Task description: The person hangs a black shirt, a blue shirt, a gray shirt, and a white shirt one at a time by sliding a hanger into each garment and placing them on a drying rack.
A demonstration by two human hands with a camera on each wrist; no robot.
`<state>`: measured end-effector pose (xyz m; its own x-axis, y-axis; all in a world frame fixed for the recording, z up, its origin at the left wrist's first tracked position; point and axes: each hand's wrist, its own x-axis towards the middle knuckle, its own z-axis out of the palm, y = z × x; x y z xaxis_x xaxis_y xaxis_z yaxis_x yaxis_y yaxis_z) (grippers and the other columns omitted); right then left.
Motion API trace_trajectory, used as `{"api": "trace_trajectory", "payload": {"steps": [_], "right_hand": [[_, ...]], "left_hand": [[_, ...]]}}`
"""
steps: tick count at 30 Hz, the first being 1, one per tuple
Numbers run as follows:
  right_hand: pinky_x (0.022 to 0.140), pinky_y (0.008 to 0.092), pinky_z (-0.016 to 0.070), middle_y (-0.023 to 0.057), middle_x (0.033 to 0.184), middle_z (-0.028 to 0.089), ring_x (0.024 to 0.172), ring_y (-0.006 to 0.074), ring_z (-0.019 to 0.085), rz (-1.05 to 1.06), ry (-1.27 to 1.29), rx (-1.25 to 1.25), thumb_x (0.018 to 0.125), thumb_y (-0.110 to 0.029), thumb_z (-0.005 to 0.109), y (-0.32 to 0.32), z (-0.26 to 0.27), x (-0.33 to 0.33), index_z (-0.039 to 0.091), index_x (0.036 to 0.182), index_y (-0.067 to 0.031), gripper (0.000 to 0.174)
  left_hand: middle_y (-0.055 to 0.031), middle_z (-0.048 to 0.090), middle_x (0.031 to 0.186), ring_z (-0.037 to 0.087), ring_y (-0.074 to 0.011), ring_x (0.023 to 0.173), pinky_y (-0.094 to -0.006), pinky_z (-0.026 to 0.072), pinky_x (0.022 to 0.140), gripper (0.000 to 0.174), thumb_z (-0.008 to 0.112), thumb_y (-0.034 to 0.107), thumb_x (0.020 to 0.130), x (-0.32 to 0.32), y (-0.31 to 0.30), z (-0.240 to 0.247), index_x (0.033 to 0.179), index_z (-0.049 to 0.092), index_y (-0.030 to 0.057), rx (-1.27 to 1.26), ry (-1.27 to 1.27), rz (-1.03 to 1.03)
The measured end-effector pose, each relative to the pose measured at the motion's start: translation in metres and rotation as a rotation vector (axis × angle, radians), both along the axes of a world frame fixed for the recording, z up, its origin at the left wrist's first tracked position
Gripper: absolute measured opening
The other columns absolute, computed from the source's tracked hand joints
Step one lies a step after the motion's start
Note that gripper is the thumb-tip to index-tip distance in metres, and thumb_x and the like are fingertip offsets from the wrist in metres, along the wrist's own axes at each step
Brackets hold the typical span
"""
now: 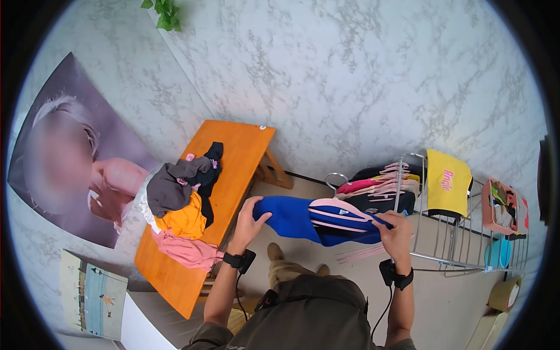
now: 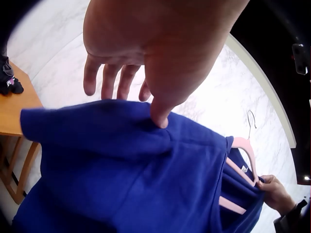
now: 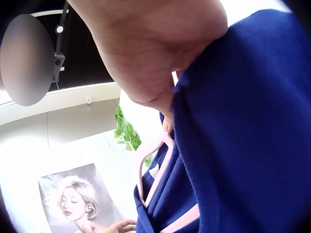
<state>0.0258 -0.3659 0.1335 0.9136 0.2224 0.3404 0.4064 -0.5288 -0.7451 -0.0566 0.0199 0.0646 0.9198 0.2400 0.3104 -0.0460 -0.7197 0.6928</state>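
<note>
A blue top (image 1: pixel 286 219) hangs on a pink hanger (image 1: pixel 335 203) in front of the person, its metal hook upward. My left hand (image 1: pixel 248 226) pinches the top near one shoulder, thumb in front and fingers behind the cloth, as the left wrist view shows. At the other shoulder, my right hand (image 1: pixel 396 234) grips the cloth near the end of the hanger. One arm of the hanger (image 2: pixel 248 150) shows inside the neck opening in the left wrist view. Folds of the blue top (image 3: pixel 243 116) hide part of the right fingers.
On the left, an orange wooden table (image 1: pixel 233 146) bears a heap of clothes (image 1: pixel 175 192). A metal rack (image 1: pixel 420 251) on the right carries garments on pink hangers, a yellow cloth (image 1: pixel 448 184), a pink basket (image 1: pixel 496 224) and a blue bucket (image 1: pixel 497 254). A marbled wall (image 1: pixel 350 76) stands ahead.
</note>
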Motion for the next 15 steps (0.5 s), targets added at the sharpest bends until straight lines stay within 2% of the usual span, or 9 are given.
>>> {"api": "trace_trajectory", "payload": {"steps": [4, 6, 7, 9, 10, 12, 13, 15], "right_hand": [[0.058, 0.0293, 0.0469, 0.0137, 0.077, 0.066, 0.061, 0.0267, 0.063, 0.007, 0.027, 0.031, 0.074, -0.002, 0.073, 0.0, 0.005, 0.004, 0.072, 0.089, 0.0, 0.015], [0.058, 0.0291, 0.047, 0.0147, 0.079, 0.067, 0.063, 0.0267, 0.063, 0.024, 0.046, 0.031, 0.075, -0.002, 0.073, 0.002, 0.008, 0.004, 0.072, 0.089, 0.0008, 0.015], [0.058, 0.0294, 0.0472, 0.015, 0.079, 0.067, 0.063, 0.0271, 0.064, 0.036, 0.056, 0.022, 0.075, -0.002, 0.073, 0.002, 0.006, 0.004, 0.072, 0.089, 0.0009, 0.015], [0.059, 0.0297, 0.0474, 0.0154, 0.079, 0.068, 0.064, 0.0274, 0.064, 0.055, 0.064, 0.013, 0.075, -0.003, 0.073, 0.003, 0.001, 0.008, 0.072, 0.089, 0.001, 0.015], [0.059, 0.0301, 0.0475, 0.0157, 0.078, 0.068, 0.064, 0.0279, 0.064, 0.067, 0.06, 0.016, 0.075, -0.003, 0.073, 0.002, -0.003, 0.01, 0.072, 0.089, 0.0011, 0.015], [0.059, 0.0305, 0.0477, 0.0161, 0.078, 0.068, 0.064, 0.0283, 0.064, 0.077, 0.052, 0.017, 0.075, -0.003, 0.073, 0.001, -0.009, 0.013, 0.072, 0.09, 0.0011, 0.016], [0.059, 0.031, 0.0475, 0.0159, 0.076, 0.067, 0.064, 0.0287, 0.064, 0.088, 0.052, 0.024, 0.074, -0.004, 0.073, 0.001, -0.011, 0.014, 0.072, 0.089, 0.0012, 0.016], [0.059, 0.0315, 0.0473, 0.0158, 0.075, 0.066, 0.063, 0.0291, 0.064, 0.093, 0.052, 0.027, 0.074, -0.004, 0.073, -0.001, -0.01, 0.014, 0.072, 0.089, 0.0013, 0.016]], "left_hand": [[-0.0203, 0.055, 0.124, 0.056, -0.0374, 0.113, -0.0411, 0.047, 0.095, 0.054, 0.081, 0.019, 0.076, -0.012, -0.016, 0.016, 0.12, 0.055, 0.0008, 0.003, -0.033, 0.041], [-0.0216, 0.051, 0.127, 0.054, -0.0379, 0.114, -0.0422, 0.0466, 0.094, 0.054, 0.081, 0.019, 0.076, -0.013, -0.013, 0.01, 0.12, 0.055, 0.0013, 0.218, -0.165, 0.062], [-0.0216, 0.051, 0.127, 0.054, -0.0379, 0.114, -0.0422, 0.0466, 0.094, 0.054, 0.081, 0.019, 0.076, -0.013, -0.013, 0.01, 0.12, 0.055, 0.0013, 0.218, -0.163, 0.07], [-0.0198, 0.056, 0.12, 0.059, -0.0369, 0.105, -0.0415, 0.05, 0.086, 0.042, 0.077, 0.015, 0.079, -0.007, -0.009, 0.013, 0.114, 0.058, 0.0012, 0.37, -0.208, 0.075], [-0.0198, 0.056, 0.12, 0.059, -0.0369, 0.105, -0.0415, 0.05, 0.086, 0.042, 0.077, 0.015, 0.079, -0.006, -0.006, 0.011, 0.114, 0.058, 0.0012, 0.37, -0.207, 0.081], [-0.0202, 0.061, 0.106, 0.063, -0.0362, 0.091, -0.0382, 0.0521, 0.079, 0.021, 0.07, 0.001, 0.082, -0.004, 0.003, 0.006, 0.1, 0.06, -0.001, 0.324, -0.19, 0.03], [-0.0202, 0.061, 0.106, 0.063, -0.0362, 0.091, -0.0382, 0.0521, 0.079, 0.021, 0.07, 0.001, 0.082, -0.002, 0.006, 0.004, 0.1, 0.06, -0.001, 0.324, -0.191, 0.028], [-0.0185, 0.062, 0.087, 0.065, -0.0301, 0.077, -0.0346, 0.0516, 0.069, 0.011, 0.062, -0.003, 0.086, 0.0, 0.012, 0.001, 0.096, 0.059, -0.0011, 0.265, -0.336, 0.033]]}}
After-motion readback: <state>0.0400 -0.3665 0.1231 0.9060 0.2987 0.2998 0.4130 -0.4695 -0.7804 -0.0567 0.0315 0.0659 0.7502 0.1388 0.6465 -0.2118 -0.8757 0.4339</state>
